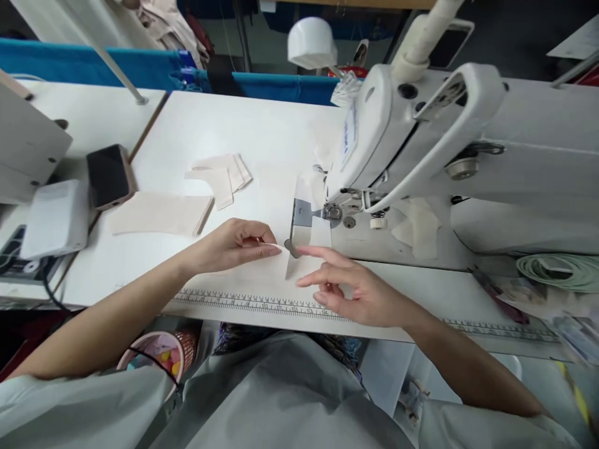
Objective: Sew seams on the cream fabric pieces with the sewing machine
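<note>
My left hand (pixel 234 244) rests on the white surface (pixel 224 125) with thumb and forefinger pinched on the edge of one pale fabric piece (pixel 262 268), so that grip is grasping the cloth. My right hand (pixel 355 290) hovers just beside it with its grip released, fingers spread, the forefinger stretched toward the same edge; I cannot tell whether its tip touches the cloth.

The fabric piece lies flat at the near edge of the surface, just above the printed ruler (pixel 262 304) and just in front of the presser foot (pixel 333 213) of the one sewing machine (pixel 421 143). Its long axis runs left to right, along the ruler, and its right end points toward the needle plate. A narrow strip (pixel 306 218) of the same pale cloth runs away from me under the metal guide, crosswise to the piece I hold.

Farther left I count two stacks of cut pieces: a flat rectangular stack (pixel 161 214), long axis left to right, and a smaller fanned stack (pixel 219 174) behind it, near but apart. One phone (pixel 108 176) lies at the left edge of the surface, beside one white box (pixel 56 218). One more pale scrap (pixel 418 227) sits under the machine's arm, and one coil of green tape (pixel 559 271) lies well apart at the right.
</note>
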Motion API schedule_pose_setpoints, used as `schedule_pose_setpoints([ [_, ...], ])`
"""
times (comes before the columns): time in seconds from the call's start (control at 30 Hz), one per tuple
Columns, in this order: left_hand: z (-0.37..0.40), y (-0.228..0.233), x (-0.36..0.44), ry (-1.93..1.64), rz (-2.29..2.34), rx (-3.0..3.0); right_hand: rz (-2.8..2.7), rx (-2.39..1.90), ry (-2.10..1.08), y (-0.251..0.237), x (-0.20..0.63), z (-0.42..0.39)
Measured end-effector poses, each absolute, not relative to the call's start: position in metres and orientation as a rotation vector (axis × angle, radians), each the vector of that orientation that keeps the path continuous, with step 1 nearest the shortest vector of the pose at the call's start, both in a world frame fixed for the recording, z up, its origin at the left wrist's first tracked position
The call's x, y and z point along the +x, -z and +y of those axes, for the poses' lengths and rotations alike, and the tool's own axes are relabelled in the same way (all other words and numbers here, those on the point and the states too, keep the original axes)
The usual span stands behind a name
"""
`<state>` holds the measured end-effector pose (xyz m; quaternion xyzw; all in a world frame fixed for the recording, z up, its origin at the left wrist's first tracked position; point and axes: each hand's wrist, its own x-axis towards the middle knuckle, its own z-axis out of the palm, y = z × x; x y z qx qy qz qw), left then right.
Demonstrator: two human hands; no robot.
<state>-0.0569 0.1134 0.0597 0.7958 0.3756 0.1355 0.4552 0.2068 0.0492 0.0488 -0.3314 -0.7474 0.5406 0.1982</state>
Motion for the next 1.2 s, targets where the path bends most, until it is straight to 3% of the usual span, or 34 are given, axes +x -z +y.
schedule_pose_setpoints([
  [0.17,0.129,-0.063,-0.015,-0.230,0.944,1.802,-1.981,-0.940,-1.556,-0.046,0.207,0.047],
  [0.43,0.155,-0.042,0.029,-0.356,1.105,2.120,-1.775,-1.260,-1.537,-0.038,0.227,0.060],
  [0.77,0.151,-0.027,0.033,-0.254,1.296,2.394,-1.765,-1.334,-1.556,-0.033,0.219,0.064],
  [1.2,0.151,-0.026,0.027,-0.328,1.220,2.394,-1.975,-1.218,-1.318,-0.035,0.218,0.059],
])
